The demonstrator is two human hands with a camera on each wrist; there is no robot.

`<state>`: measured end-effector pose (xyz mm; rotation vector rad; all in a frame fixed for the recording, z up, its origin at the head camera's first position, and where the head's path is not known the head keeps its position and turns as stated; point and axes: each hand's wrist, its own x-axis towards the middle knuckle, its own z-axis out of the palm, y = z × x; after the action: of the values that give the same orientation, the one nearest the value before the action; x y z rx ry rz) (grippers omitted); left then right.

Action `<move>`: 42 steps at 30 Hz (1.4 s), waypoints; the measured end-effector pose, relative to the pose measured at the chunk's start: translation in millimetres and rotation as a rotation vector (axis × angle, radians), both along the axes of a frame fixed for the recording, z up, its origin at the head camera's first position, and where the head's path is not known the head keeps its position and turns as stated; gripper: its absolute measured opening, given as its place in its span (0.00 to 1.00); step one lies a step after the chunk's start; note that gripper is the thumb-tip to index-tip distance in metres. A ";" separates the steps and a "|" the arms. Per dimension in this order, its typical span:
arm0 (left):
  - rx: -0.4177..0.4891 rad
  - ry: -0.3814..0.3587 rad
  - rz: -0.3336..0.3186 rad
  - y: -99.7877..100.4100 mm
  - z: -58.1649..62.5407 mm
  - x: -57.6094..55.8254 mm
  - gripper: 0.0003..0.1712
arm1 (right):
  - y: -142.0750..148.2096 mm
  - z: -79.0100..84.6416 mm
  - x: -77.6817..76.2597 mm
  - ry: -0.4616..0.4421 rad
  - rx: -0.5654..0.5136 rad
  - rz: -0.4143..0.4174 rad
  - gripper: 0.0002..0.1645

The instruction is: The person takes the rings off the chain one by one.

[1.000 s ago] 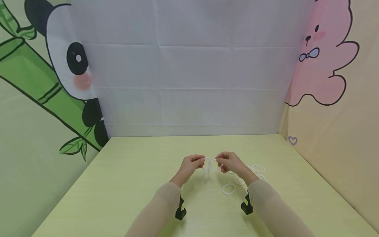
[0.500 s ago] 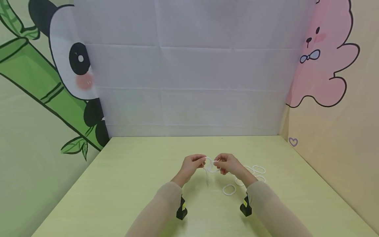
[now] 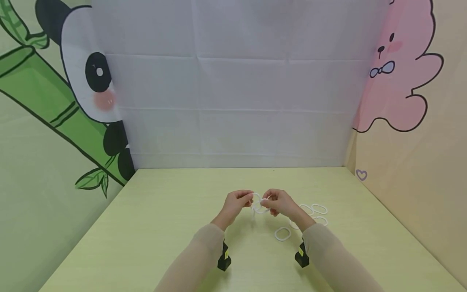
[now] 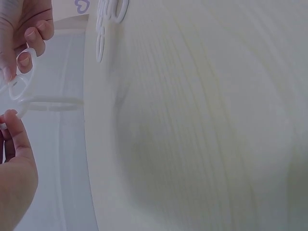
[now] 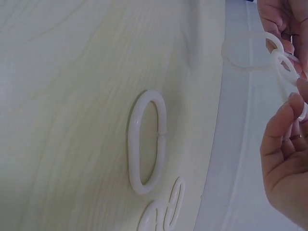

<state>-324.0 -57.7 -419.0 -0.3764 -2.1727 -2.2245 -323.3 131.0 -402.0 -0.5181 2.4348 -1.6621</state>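
Above the table, my left hand (image 3: 234,205) pinches a white oval plastic chain link (image 3: 257,195) between thumb and fingers. Close on its right, my right hand (image 3: 281,202) pinches another white link (image 3: 262,212), which meets the first one; whether the two are hooked together cannot be told. A third link (image 5: 240,34) dangles from the held ones, plain in both wrist views. One loose split link (image 5: 135,139) lies flat on the table below my right hand. The left wrist view shows my left hand's fingertips (image 4: 11,115) just under the links.
Several more white links (image 3: 320,213) lie on the pale yellow table (image 3: 175,211), partly behind my right forearm. A white cloth backdrop (image 3: 237,134) closes the far side. Printed walls with a panda (image 3: 74,81) and a pink bear (image 3: 397,93) flank the table.
My right hand has shifted slightly left, bringing its link against the one in my left hand. The dangling link has swung a little. My left hand stays nearly still.
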 end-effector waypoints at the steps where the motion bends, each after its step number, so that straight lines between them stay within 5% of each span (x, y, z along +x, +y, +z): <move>1: 0.001 0.000 -0.001 0.0 -0.4 -0.4 0.16 | -0.4 -0.6 -0.2 0.003 0.000 -0.002 0.10; 42: -0.031 -0.014 -0.006 0.2 -0.4 0.3 0.17 | -2.6 -2.7 2.5 0.022 -0.027 0.002 0.07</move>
<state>-323.7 -57.6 -419.4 -0.3703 -2.2182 -2.2055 -320.8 128.4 -404.7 -0.5458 2.4296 -1.6991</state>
